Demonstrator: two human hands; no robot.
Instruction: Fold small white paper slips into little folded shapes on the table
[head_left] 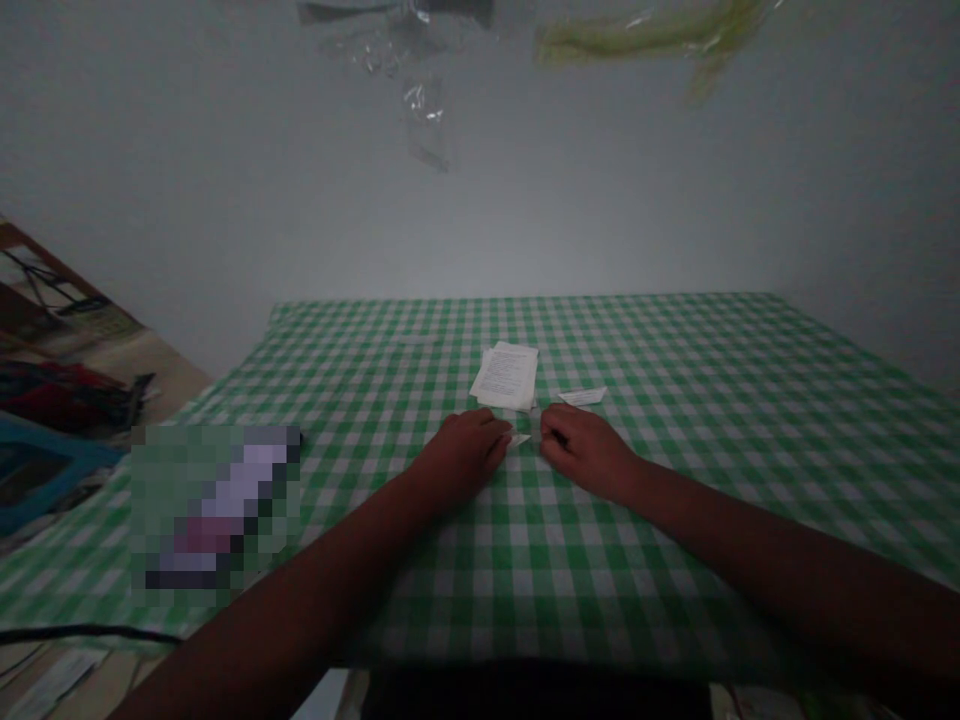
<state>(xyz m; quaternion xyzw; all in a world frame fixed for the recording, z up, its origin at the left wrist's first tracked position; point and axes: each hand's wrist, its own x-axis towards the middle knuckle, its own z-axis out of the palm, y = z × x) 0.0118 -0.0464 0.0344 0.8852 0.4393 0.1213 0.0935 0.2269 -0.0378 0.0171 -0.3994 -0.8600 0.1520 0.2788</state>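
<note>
My left hand (469, 447) rests at the middle of the table, its fingers closed on a small folded piece of white paper (519, 440) whose pointed end sticks out to the right. Just right of that tip is my right hand (583, 448), curled with the fingers drawn in; whether anything is inside it is hidden. Beyond my hands lies a small stack of printed paper sheets (508, 375). A folded paper boat shape (583, 396) lies behind my right hand, apart from it.
A green and white checked cloth (720, 400) covers the table, which meets a pale wall (600, 190) at the back. At the left is a blurred-out flat device (232, 500). A black cable (90, 632) runs at the lower left edge. Clear and yellow tape (652, 40) sticks to the wall.
</note>
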